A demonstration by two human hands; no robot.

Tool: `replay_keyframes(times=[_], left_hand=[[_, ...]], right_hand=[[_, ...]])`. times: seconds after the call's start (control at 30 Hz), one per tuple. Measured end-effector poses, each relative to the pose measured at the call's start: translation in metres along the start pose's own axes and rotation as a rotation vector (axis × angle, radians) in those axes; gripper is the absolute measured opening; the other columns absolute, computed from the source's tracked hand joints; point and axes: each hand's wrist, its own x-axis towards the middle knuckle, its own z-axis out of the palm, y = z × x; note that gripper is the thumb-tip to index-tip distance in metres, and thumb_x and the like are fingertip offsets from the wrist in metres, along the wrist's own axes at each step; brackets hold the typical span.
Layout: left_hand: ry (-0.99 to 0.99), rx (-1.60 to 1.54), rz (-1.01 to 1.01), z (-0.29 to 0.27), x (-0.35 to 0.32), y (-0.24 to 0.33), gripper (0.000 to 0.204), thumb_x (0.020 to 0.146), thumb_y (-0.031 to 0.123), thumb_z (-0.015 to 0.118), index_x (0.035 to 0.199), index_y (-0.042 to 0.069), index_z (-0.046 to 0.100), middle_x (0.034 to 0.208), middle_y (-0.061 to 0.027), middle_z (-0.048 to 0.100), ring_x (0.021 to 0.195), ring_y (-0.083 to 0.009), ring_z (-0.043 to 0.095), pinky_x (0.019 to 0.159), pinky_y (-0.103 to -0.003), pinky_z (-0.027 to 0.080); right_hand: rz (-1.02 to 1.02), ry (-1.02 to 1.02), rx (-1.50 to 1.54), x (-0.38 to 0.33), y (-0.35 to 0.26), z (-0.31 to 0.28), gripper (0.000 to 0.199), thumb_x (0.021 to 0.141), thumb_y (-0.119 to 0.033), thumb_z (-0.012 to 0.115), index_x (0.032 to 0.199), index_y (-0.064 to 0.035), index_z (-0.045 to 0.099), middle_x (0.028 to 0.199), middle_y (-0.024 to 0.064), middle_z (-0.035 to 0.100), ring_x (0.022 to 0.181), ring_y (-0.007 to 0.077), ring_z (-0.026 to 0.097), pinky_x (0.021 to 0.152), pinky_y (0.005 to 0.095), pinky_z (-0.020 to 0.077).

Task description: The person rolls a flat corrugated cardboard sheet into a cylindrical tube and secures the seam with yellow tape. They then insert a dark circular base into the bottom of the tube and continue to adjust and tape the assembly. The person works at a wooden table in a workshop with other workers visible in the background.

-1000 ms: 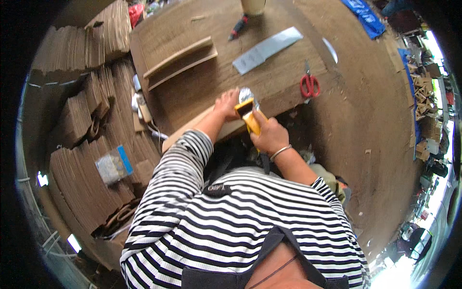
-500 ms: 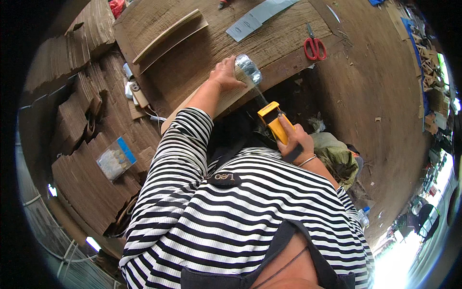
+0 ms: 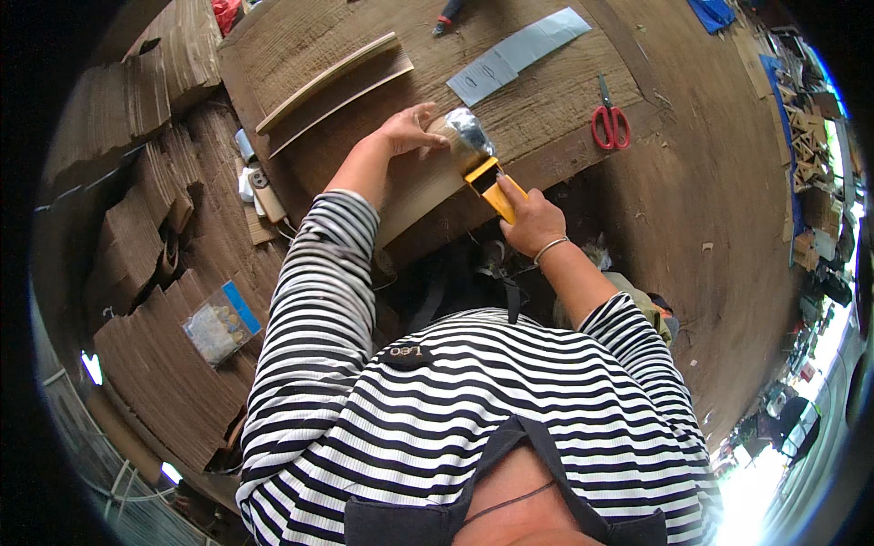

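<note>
My right hand is wrapped round the handle of a yellow hand tool with a dark opening near its head. The tool's head meets a clear, shiny bundle that looks like plastic film or tape. That bundle lies at the end of a long pale board on the near table edge. Beside it, my left hand hovers over the board's end, fingers apart and slightly blurred, holding nothing I can see.
A curved pale strip lies farther left on the wooden table. Red-handled scissors and a grey printed sheet lie to the right. Stacked brown cardboard fills the left side, with a plastic packet on it.
My right hand has brought the yellow tool up and left against the shiny bundle. My left hand has let go of the board and drawn slightly left.
</note>
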Motion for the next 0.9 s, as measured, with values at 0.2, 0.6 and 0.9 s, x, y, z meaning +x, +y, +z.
replay_keyframes(times=[0.2, 0.6, 0.9], left_hand=[[0.496, 0.737, 0.171, 0.039, -0.043, 0.021, 0.119, 0.060, 0.045, 0.086, 0.155, 0.009, 0.024, 0.159, -0.0129, 0.029, 0.144, -0.0348, 0.031, 0.114, -0.048, 0.031], [0.278, 0.458, -0.051, -0.017, -0.014, 0.014, 0.128, 0.052, 0.051, 0.090, 0.156, 0.017, 0.024, 0.154, -0.0130, 0.036, 0.140, -0.0330, 0.039, 0.114, -0.044, 0.037], [-0.005, 0.203, 0.046, -0.075, 0.028, -0.011, 0.125, 0.054, 0.046, 0.093, 0.153, 0.008, 0.028, 0.145, -0.0201, 0.047, 0.136, -0.0324, 0.045, 0.115, -0.038, 0.034]], right_hand=[[-0.013, 0.034, 0.119, 0.064, -0.046, -0.039, 0.073, 0.078, -0.032, 0.075, 0.145, -0.0322, 0.045, 0.097, 0.0173, 0.064, 0.088, 0.0373, 0.068, 0.077, 0.0469, 0.0565], [0.020, -0.023, 0.106, 0.002, -0.004, -0.022, 0.067, 0.075, -0.030, 0.075, 0.139, -0.0312, 0.054, 0.091, 0.0134, 0.060, 0.076, 0.0346, 0.066, 0.067, 0.0452, 0.0558], [0.030, -0.070, 0.060, 0.107, -0.028, -0.004, 0.068, 0.077, -0.031, 0.076, 0.141, -0.0364, 0.051, 0.094, 0.0138, 0.061, 0.085, 0.0356, 0.067, 0.073, 0.0472, 0.0555]])
